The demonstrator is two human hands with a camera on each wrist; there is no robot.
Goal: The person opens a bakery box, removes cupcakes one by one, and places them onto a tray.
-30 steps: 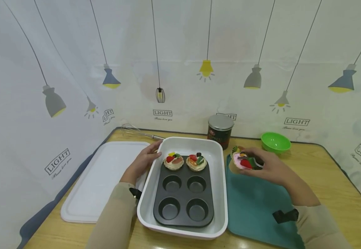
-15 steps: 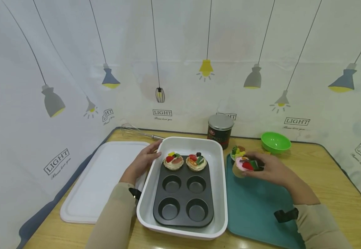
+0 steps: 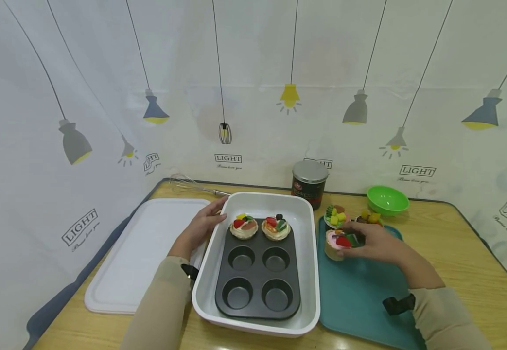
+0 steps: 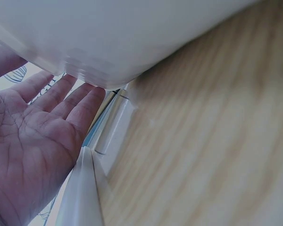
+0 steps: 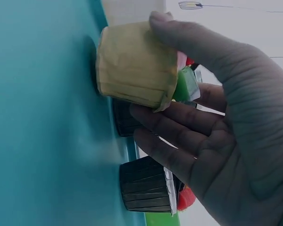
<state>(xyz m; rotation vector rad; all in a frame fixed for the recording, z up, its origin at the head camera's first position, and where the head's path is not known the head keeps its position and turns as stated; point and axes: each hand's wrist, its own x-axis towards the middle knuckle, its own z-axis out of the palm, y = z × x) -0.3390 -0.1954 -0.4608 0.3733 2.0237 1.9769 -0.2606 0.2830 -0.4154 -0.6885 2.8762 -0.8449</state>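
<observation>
My right hand (image 3: 377, 245) pinches a pink-frosted cupcake (image 5: 134, 66) in a tan paper cup, thumb and fingers near its top. Its base is low at the teal tray (image 3: 367, 296); I cannot tell whether it touches. Behind it on that tray stand a cupcake with yellow and green topping (image 3: 335, 218) and a dark-wrapped cupcake (image 5: 148, 186). At the centre, a deep white baking dish (image 3: 314, 272) holds a dark muffin tin (image 3: 257, 265), with two fruit-topped tarts (image 3: 243, 227) in its far cups. Against the dish's left side rests my left hand (image 3: 198, 231), fingers fairly straight.
A white tray (image 3: 135, 253) lies left of the dish, partly behind my left arm. Along the back are a whisk (image 3: 196, 185), a lidded coffee tin (image 3: 309, 184) and a green bowl (image 3: 387, 200). A printed backdrop (image 3: 253, 97) rises behind the table (image 3: 463, 272).
My right hand has lowered the pink cupcake and brought it towards me, over the teal tray. The cupcakes behind it show more. My left hand has stayed at the dish.
</observation>
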